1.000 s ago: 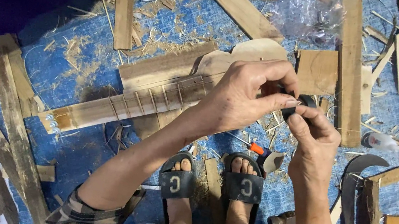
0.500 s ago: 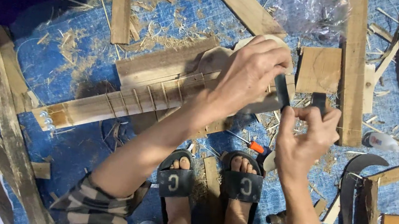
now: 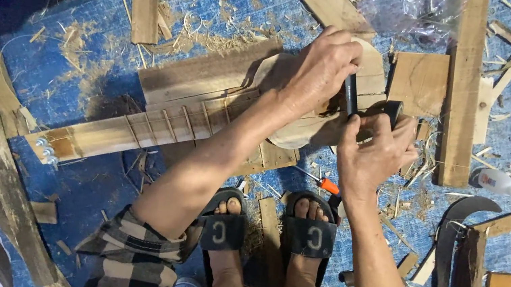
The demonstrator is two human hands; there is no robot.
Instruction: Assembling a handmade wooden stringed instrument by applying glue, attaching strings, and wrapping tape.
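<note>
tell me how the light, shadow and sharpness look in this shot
Head view: even, soft light on the blue tarp, with the top left corner falling into deep shadow; mild shadow under the wooden instrument; left hand and right hand are reasonably sharp; the clear plastic sheet shows faint glare.
</note>
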